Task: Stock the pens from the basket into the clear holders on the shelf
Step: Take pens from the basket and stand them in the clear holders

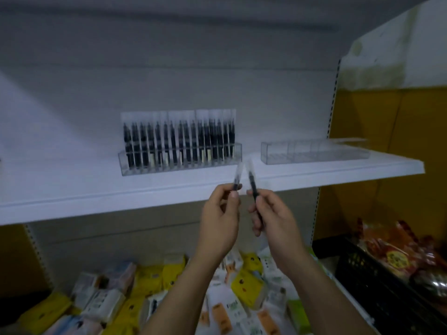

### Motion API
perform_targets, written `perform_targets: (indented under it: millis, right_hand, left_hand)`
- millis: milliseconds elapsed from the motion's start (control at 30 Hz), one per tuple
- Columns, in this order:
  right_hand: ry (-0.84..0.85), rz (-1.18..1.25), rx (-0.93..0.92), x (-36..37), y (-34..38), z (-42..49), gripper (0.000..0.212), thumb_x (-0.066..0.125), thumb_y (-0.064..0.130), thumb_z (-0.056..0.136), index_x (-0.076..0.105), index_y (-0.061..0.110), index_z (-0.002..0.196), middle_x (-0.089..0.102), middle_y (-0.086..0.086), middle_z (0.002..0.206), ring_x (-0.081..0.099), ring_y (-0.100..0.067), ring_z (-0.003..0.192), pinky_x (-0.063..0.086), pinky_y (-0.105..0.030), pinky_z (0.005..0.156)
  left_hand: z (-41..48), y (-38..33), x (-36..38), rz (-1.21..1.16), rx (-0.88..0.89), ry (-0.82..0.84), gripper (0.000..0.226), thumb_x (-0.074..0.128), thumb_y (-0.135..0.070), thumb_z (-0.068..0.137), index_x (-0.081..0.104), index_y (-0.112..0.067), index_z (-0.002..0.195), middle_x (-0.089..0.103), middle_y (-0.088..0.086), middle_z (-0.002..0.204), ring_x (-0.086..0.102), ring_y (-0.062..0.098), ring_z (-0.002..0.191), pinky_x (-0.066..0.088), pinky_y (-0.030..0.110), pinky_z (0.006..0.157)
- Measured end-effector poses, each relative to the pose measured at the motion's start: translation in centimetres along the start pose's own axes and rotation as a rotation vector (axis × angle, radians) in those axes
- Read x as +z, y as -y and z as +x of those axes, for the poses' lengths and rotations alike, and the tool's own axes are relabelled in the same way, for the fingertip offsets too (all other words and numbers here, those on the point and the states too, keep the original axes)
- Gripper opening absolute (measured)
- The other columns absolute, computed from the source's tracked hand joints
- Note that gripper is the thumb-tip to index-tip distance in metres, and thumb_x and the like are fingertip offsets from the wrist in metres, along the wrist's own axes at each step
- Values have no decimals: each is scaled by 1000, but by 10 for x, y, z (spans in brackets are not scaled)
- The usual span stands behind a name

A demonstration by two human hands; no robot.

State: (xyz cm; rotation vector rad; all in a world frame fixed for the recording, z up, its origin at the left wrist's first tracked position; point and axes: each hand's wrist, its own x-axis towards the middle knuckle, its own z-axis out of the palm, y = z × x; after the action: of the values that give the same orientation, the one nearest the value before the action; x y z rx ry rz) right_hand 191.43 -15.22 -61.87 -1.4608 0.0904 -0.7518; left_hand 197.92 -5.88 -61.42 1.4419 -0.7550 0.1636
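My left hand (221,218) pinches one black pen with a clear cap (237,176) upright, just in front of the white shelf's (96,189) edge. Beside it my right hand (273,218) grips a second black pen (252,184), tilted left so the two caps nearly meet. On the shelf behind, the left clear holder (180,159) stands full of upright black pens. The right clear holder (314,151) has no pens in it. Both hands are below and between the two holders. The basket is out of view.
Below the shelf lie several yellow, white and orange packets (169,298). A black crate (377,281) with red snack bags (399,247) stands at the lower right. A yellow panel (387,131) lines the shelf's right side.
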Motion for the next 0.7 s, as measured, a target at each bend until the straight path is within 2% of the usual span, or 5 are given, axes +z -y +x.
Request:
perform_targets:
  millis: [167,333,567,633,700]
  right_hand:
    - [-7,-137,-140,8,36,37,22,49,19,100,68,24,91,58,4,70,52,-9,60,46,-23,57]
    - [1,-181,-224,9,58,78,18,59,14,94,69,28,96,70,15,81,62,6,75,48,-10,70]
    - [-12,-221,-206,7,71,129,16,66,9,88,68,24,92,73,6,86,70,-9,83,58,-34,83]
    - [-54,-297,-245,6,75,146,29,67,7,87,60,25,109,69,4,90,70,-14,81,59,-40,79]
    - [-62,-370,-297,4,79,162,69,66,4,86,37,39,138,63,2,97,69,-16,80,60,-35,74]
  left_hand:
    - [46,-31,-5,105,26,-83,12,57,-23,96,65,-26,105,67,-6,104,63,8,96,53,26,82]
    - [87,-60,-14,151,85,-50,18,61,-13,93,64,-23,108,67,-13,94,65,1,84,54,16,77]
    - [138,-88,-22,330,192,171,78,53,2,94,22,-47,146,48,-12,104,68,7,78,55,17,60]
    - [154,-93,-20,389,206,205,79,52,4,93,24,-49,145,45,-11,103,69,12,81,50,15,53]
    - [170,-95,-19,407,219,205,69,52,2,94,34,-45,140,47,-8,101,69,12,83,48,15,52]
